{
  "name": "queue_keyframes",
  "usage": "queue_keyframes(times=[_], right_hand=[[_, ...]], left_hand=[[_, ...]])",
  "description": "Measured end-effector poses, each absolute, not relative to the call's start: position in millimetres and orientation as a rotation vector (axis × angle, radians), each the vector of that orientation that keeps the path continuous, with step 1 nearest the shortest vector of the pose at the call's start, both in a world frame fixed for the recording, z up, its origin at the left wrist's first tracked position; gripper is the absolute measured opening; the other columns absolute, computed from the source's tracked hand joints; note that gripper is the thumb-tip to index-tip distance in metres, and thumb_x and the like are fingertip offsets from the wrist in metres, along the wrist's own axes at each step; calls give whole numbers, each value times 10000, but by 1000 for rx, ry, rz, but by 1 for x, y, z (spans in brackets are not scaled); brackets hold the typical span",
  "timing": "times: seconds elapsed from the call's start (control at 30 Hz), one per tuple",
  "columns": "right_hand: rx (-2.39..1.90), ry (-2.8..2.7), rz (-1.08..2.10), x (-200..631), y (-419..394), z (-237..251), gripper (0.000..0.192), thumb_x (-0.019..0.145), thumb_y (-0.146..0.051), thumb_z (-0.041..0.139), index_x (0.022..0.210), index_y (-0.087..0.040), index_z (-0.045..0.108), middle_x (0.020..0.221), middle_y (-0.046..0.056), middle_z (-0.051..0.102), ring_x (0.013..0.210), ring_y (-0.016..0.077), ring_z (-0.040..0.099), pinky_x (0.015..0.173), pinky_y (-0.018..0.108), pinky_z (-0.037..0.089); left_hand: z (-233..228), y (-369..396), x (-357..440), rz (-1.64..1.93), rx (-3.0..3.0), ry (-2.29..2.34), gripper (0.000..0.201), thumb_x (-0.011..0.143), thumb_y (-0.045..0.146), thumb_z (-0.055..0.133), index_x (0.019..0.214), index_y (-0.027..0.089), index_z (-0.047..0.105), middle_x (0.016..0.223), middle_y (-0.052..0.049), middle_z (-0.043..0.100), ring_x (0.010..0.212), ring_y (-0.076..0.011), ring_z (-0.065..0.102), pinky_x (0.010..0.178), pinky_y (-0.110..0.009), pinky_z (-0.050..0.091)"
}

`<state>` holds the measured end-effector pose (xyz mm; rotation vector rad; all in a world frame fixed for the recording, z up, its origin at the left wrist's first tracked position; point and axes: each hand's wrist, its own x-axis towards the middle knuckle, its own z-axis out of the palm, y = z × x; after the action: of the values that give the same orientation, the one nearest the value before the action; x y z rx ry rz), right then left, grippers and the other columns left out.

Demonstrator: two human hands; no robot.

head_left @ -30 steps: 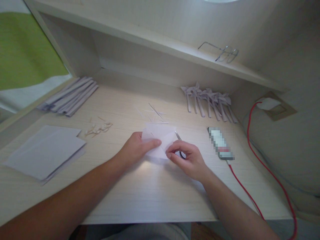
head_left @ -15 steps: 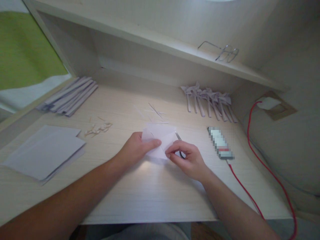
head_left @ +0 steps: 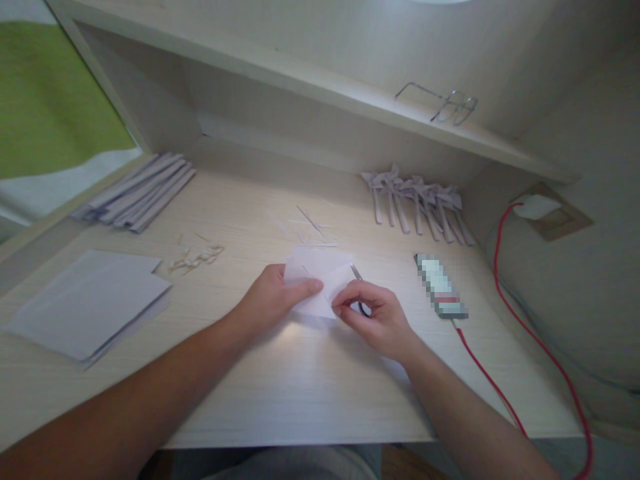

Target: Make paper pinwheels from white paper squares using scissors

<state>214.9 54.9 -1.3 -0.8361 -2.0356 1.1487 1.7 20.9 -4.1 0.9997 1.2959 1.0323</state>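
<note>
Above a pale wooden table [head_left: 300, 393], a person's two hands are working on a small square of white paper [head_left: 326, 263] near the middle. The left hand [head_left: 270, 293] is gripping the paper's left side, its thumb pressing flat on top while the other fingers are mostly hiding beneath. The right hand [head_left: 375, 317] is pinching the lower right edge, thumb and forefinger closing together. Scissors [head_left: 357, 272] are lying just beside the paper, partly disappearing behind the right hand. Thin paper strips [head_left: 313, 223] are lying scattered just beyond. At left, a stack of sheets [head_left: 90, 307], a pile of small sticks [head_left: 197, 258] and a bundle of paper tubes [head_left: 143, 193] are waiting; at right, paper pinwheels [head_left: 420, 190] are lying in a row, and a phone [head_left: 441, 287] is resting nearer. Glasses [head_left: 457, 108] are sitting on the shelf [head_left: 300, 63] above.
</note>
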Motion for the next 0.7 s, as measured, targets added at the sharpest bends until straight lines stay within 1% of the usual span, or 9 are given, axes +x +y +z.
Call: queue_keyframes(times=[0.1,0.3,0.5,0.7], right_hand=[[-852,-2027,1159,215,54,0,126,840,-90,669,876,-186,742,824,31,732,772,162,652,726,296,511],[-842,-2062,1128,215,54,1,165,830,-62,651,871,-191,744,836,33,741,789,169,664,733,304,508],[-877,-2031,1133,214,54,-1,119,846,-121,686,923,-183,752,832,36,740,753,158,648,702,289,513],[-869,-2061,1084,214,54,-1,116,851,-118,695,914,-191,761,868,46,760,805,175,681,744,306,525]], left_hand=[[-5,21,2,1040,1004,1288,351,739,400,778,940,112,780,861,-78,775,728,-215,688,676,-298,514],[-7,21,1,1048,1012,1294,344,740,400,776,923,108,779,865,-84,775,726,-221,691,668,-301,519],[-5,21,2,1057,998,1302,344,726,395,778,921,111,781,839,-73,771,707,-212,682,658,-296,511],[-7,22,1,1045,989,1302,345,735,404,783,927,117,782,870,-80,781,737,-219,698,684,-300,520]])
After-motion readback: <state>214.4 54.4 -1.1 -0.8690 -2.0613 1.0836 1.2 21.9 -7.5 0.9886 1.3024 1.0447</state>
